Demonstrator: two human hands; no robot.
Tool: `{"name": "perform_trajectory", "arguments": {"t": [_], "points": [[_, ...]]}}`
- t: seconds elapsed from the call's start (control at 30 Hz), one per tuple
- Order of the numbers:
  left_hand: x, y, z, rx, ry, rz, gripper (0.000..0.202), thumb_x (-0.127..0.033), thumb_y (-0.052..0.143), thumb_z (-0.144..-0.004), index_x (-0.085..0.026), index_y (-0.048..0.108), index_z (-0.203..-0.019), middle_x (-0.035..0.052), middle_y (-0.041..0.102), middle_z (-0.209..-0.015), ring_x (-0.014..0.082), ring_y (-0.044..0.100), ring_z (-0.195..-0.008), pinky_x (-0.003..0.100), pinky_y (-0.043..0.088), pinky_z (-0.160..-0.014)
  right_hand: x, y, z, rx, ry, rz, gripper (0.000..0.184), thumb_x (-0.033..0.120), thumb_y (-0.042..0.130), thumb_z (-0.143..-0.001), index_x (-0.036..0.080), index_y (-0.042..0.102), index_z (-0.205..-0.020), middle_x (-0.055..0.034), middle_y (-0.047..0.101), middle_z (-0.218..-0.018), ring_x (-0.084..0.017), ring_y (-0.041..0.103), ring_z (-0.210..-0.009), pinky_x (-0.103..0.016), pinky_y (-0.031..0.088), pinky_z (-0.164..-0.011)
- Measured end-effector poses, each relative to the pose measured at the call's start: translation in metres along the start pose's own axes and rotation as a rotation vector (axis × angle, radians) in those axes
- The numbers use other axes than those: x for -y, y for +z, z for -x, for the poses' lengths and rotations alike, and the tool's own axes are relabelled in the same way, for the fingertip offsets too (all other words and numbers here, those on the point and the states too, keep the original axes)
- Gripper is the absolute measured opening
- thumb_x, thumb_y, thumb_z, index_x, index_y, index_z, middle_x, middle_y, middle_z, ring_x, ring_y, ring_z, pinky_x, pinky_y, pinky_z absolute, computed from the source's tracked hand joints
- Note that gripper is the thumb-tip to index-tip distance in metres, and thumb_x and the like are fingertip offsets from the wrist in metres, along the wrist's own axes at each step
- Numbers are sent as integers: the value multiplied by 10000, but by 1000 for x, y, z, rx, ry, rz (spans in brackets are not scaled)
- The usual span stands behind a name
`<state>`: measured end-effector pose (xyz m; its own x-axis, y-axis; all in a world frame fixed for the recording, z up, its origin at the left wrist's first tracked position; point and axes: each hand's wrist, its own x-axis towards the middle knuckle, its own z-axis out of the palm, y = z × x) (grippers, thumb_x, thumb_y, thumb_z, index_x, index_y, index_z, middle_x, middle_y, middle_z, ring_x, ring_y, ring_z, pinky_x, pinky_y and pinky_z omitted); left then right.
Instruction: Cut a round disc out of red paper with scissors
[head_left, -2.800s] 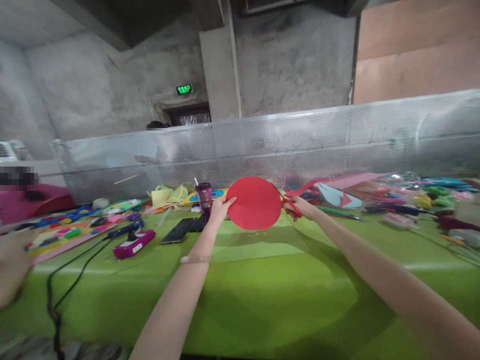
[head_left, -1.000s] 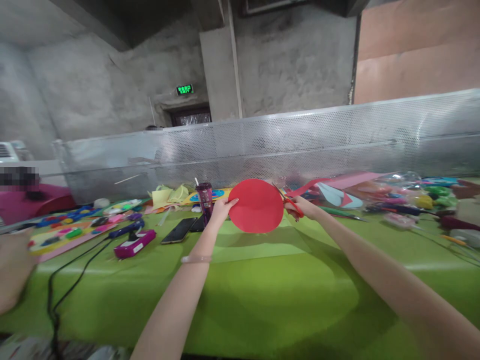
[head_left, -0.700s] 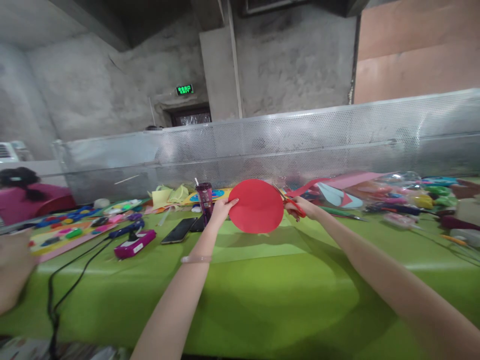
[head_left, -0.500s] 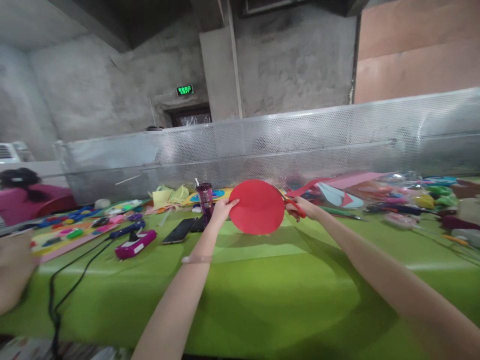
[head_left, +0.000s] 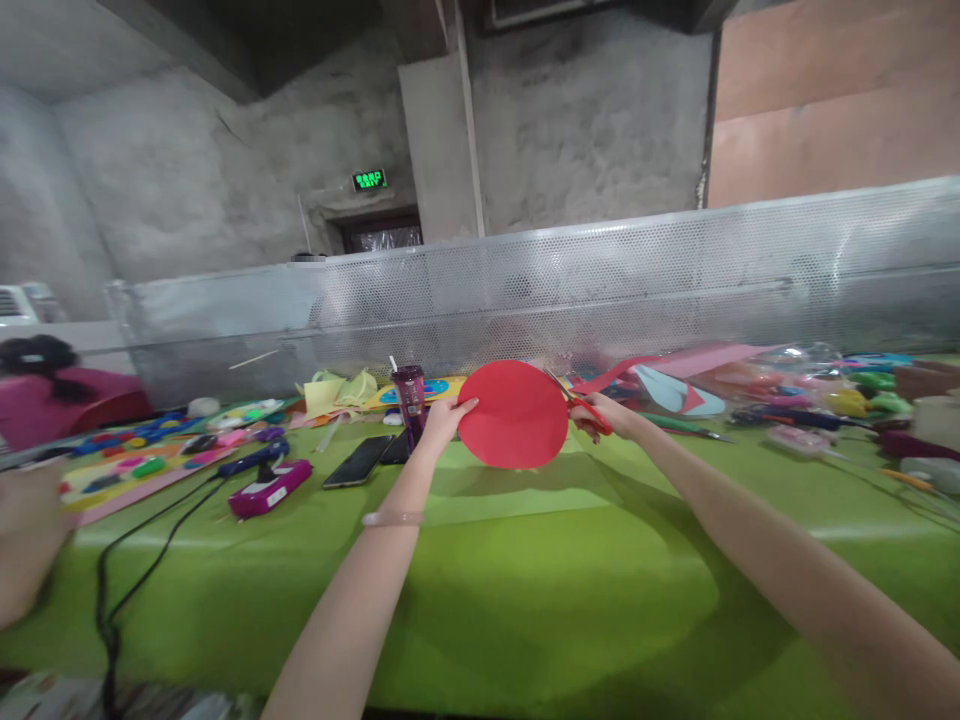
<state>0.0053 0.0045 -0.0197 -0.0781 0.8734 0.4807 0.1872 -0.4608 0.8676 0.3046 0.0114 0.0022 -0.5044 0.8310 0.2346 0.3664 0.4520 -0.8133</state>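
Observation:
My left hand [head_left: 442,417] pinches the left edge of a round red paper disc [head_left: 513,415], holding it upright above the green table [head_left: 525,590]. My right hand [head_left: 604,413] grips red-handled scissors [head_left: 581,404], whose blades meet the disc's upper right edge. Both arms are stretched far forward. A bracelet sits on my left wrist.
A purple tumbler [head_left: 409,397], two dark phones [head_left: 358,461] and a magenta box [head_left: 268,489] with a black cable [head_left: 112,600] lie left of my hands. Coloured paper scraps [head_left: 675,385] and craft tools [head_left: 840,410] crowd the right. A perforated metal screen [head_left: 600,290] backs the table. Another person [head_left: 37,390] sits at far left.
The disc and both hands have dropped slightly lower since the earliest frame. In the last second almost nothing has shifted.

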Motion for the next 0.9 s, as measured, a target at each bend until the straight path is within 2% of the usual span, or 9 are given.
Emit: {"name": "perform_trajectory", "arguments": {"t": [0.23,0.53,0.9], "points": [[3,0,-1,13,2,2,415,-450,664,-634,-138,664,-907,90,686,-877,225,633,-782,325,489,-713,4,3,2,-15,-8,26,259,292,542,-664,181,448,-449,31,439,-361,-90,419,-317,-215,394,-319],[1,-1,0,4,19,-16,399,-443,665,-638,-138,669,-895,86,690,-833,227,634,-756,326,487,-709,0,1,0,-23,-13,63,287,334,553,-682,176,457,-462,26,450,-352,-86,420,-311,-206,385,-316],[-3,0,3,28,1,9,421,-451,669,-637,-136,662,-916,92,685,-869,228,632,-779,320,490,-700,2,1,2,-55,-9,64,293,350,555,-702,160,486,-491,20,460,-377,-88,439,-327,-208,380,-344]]}}
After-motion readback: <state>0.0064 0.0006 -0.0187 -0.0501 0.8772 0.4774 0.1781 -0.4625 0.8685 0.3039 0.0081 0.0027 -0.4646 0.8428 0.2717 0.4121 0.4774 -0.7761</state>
